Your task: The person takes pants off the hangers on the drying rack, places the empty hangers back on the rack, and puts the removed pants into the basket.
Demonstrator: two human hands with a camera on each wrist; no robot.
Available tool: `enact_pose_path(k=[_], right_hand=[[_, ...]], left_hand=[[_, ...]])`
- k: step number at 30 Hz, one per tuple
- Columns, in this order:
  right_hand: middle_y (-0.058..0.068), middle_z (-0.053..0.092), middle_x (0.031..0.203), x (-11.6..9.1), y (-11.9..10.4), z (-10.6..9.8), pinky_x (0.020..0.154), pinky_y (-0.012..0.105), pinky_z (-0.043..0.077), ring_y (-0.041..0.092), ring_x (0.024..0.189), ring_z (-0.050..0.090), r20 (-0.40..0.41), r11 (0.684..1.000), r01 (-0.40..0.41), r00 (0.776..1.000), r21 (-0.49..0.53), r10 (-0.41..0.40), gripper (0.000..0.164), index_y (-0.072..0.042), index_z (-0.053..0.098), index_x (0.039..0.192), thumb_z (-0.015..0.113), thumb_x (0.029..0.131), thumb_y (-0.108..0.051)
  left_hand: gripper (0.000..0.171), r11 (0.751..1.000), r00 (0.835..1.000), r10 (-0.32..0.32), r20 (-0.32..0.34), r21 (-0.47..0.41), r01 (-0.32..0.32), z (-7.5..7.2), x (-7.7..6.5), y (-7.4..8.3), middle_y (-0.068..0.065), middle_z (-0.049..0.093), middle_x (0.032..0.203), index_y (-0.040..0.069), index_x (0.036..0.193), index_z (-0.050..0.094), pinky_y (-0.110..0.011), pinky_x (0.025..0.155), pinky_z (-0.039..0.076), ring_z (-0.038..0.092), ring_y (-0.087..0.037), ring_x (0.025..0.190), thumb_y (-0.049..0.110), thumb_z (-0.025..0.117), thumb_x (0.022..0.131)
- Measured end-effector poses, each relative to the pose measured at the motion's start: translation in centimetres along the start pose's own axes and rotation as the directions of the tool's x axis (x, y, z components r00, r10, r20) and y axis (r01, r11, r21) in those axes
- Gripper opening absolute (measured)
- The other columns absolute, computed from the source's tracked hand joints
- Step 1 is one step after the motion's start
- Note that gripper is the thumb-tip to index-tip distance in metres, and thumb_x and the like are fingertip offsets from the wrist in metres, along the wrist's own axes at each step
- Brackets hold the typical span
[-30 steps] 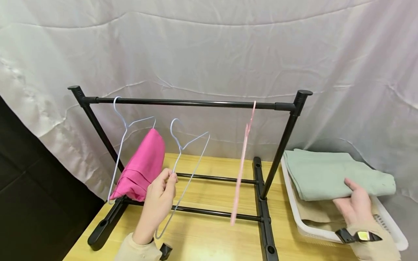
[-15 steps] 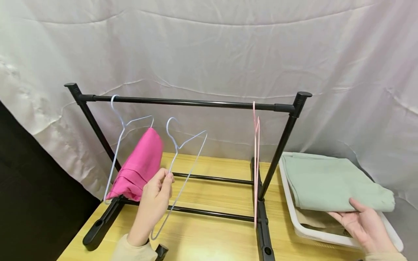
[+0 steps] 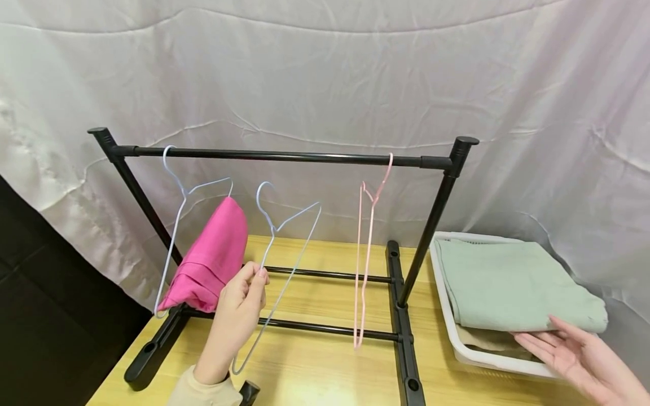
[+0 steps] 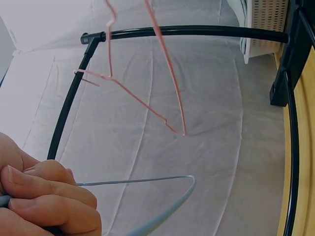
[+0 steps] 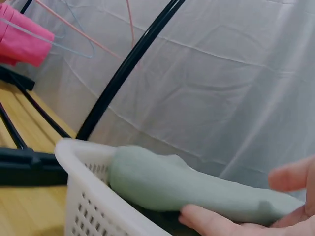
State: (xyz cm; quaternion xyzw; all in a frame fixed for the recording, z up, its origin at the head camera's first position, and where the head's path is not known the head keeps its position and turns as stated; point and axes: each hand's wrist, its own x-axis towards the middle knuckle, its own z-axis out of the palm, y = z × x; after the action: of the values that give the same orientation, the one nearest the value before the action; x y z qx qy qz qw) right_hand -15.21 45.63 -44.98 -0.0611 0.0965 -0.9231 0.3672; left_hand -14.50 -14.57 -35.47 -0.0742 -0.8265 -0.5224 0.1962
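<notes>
My left hand (image 3: pixel 238 304) pinches a light blue wire hanger (image 3: pixel 299 259) by its side, holding it up in front of the rack, its hook off the bar. In the left wrist view, curled fingers (image 4: pixel 54 191) close round the hanger wire. At the right, my right hand (image 3: pixel 584 355) lies palm up with fairly straight fingers at the front edge of a folded pale green cloth (image 3: pixel 518 285). The cloth sits on top in a white basket (image 3: pixel 447 304). In the right wrist view, a fingertip touches the cloth's lower edge while the thumb (image 5: pixel 290 176) stands apart.
A black rack (image 3: pixel 284 156) stands on the wooden table (image 3: pixel 315 361). From its bar hang a pink hanger (image 3: pixel 369 242) and, at the left, another blue hanger (image 3: pixel 175 225) bearing a bright pink cloth (image 3: pixel 215 254). Beige cloth (image 3: pixel 492 338) lies under the green one. A pale curtain (image 3: pixel 304 73) hangs behind.
The green cloth has come down flatter into the basket, and my right hand has drawn back toward its front right edge. The pink hanger has swung on the bar. My left hand stays nearly still.
</notes>
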Motion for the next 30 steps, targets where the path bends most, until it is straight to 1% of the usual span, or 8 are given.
enact_pose_path(k=[7, 10, 13, 18, 21, 25, 28, 30], right_hand=[[0.028, 0.029, 0.158, -1.5, -0.1, -0.3, 0.125, 0.025, 0.007, 0.033, 0.153, 0.022, 0.126, 0.988, -0.094, 0.986, -0.120, 0.109, 0.068, 0.008, 0.036, 0.149, 0.007, 0.110, -0.040], [0.024, 0.040, 0.153, -2.4, -0.6, -0.5, 0.123, 0.027, 0.021, 0.030, 0.148, 0.035, 0.170, 0.987, -0.020, 0.984, -0.158, 0.047, 0.063, 0.004, 0.044, 0.146, 0.010, 0.112, -0.037], [0.022, 0.055, 0.141, -2.7, -1.1, -0.2, 0.116, 0.032, 0.039, 0.030, 0.136, 0.052, 0.138, 0.977, 0.076, 0.989, -0.201, -0.048, 0.066, 0.000, 0.056, 0.139, 0.009, 0.112, -0.036], [0.019, 0.061, 0.137, -1.3, -1.7, 0.7, 0.111, 0.037, 0.045, 0.033, 0.131, 0.057, 0.079, 0.931, 0.176, 0.984, -0.319, -0.159, 0.068, -0.005, 0.060, 0.135, 0.002, 0.110, -0.032], [0.019, 0.061, 0.136, 0.4, -1.6, 1.9, 0.110, 0.041, 0.047, 0.037, 0.129, 0.058, 0.092, 0.883, 0.275, 0.961, -0.380, -0.260, 0.059, -0.005, 0.057, 0.136, 0.006, 0.111, -0.023], [0.022, 0.063, 0.131, 3.4, -0.8, 4.3, 0.106, 0.046, 0.050, 0.041, 0.124, 0.061, 0.112, 0.828, 0.447, 0.893, -0.339, -0.436, 0.045, -0.003, 0.055, 0.133, 0.018, 0.111, -0.015], [0.025, 0.064, 0.127, 6.2, -0.1, 6.5, 0.105, 0.049, 0.051, 0.043, 0.120, 0.061, 0.139, 0.793, 0.537, 0.843, -0.289, -0.520, 0.041, 0.001, 0.059, 0.128, 0.024, 0.111, -0.012], [0.026, 0.063, 0.127, 8.4, 0.3, 7.9, 0.105, 0.049, 0.050, 0.043, 0.120, 0.061, 0.167, 0.773, 0.557, 0.830, -0.302, -0.533, 0.040, 0.003, 0.060, 0.127, 0.026, 0.110, -0.011]], left_hand=[[0.025, 1.000, 1.000, -0.010, -0.003, -0.016, 0.010, -0.2, -0.1, 0.3, 0.000, 0.041, 0.057, 0.014, 0.087, 0.055, -0.026, 0.046, 0.034, 0.037, -0.008, 0.048, 0.026, 0.048, 0.108], [0.025, 0.999, 1.000, -0.007, 0.002, -0.048, 0.007, 0.1, 0.0, 0.5, -0.001, 0.041, 0.058, 0.013, 0.088, 0.056, -0.026, 0.045, 0.033, 0.037, -0.008, 0.049, 0.026, 0.048, 0.108], [0.025, 0.998, 1.000, -0.001, 0.008, -0.066, 0.002, 0.4, 0.2, 0.7, -0.002, 0.042, 0.059, 0.013, 0.089, 0.056, -0.025, 0.046, 0.033, 0.039, -0.009, 0.050, 0.027, 0.047, 0.108], [0.025, 0.999, 1.000, -0.002, 0.010, -0.051, 0.002, 0.7, 0.3, 0.9, -0.003, 0.043, 0.059, 0.015, 0.088, 0.056, -0.025, 0.047, 0.033, 0.041, -0.011, 0.051, 0.028, 0.047, 0.108], [0.026, 0.999, 1.000, -0.007, 0.018, -0.049, 0.007, 0.7, 0.3, 1.2, -0.003, 0.044, 0.059, 0.015, 0.089, 0.056, -0.025, 0.046, 0.033, 0.041, -0.011, 0.051, 0.029, 0.046, 0.108], [0.027, 0.996, 0.999, -0.012, 0.030, -0.092, 0.015, 0.6, 0.3, 1.5, -0.004, 0.043, 0.059, 0.012, 0.090, 0.056, -0.025, 0.043, 0.031, 0.037, -0.009, 0.047, 0.029, 0.045, 0.108], [0.028, 0.992, 0.999, -0.016, 0.039, -0.123, 0.021, 0.6, 0.4, 1.8, -0.004, 0.042, 0.059, 0.010, 0.091, 0.056, -0.025, 0.041, 0.029, 0.034, -0.008, 0.045, 0.029, 0.045, 0.108], [0.028, 0.992, 0.999, -0.018, 0.040, -0.126, 0.023, 0.6, 0.5, 1.9, -0.004, 0.042, 0.059, 0.009, 0.092, 0.055, -0.025, 0.041, 0.029, 0.033, -0.008, 0.045, 0.029, 0.045, 0.108]])
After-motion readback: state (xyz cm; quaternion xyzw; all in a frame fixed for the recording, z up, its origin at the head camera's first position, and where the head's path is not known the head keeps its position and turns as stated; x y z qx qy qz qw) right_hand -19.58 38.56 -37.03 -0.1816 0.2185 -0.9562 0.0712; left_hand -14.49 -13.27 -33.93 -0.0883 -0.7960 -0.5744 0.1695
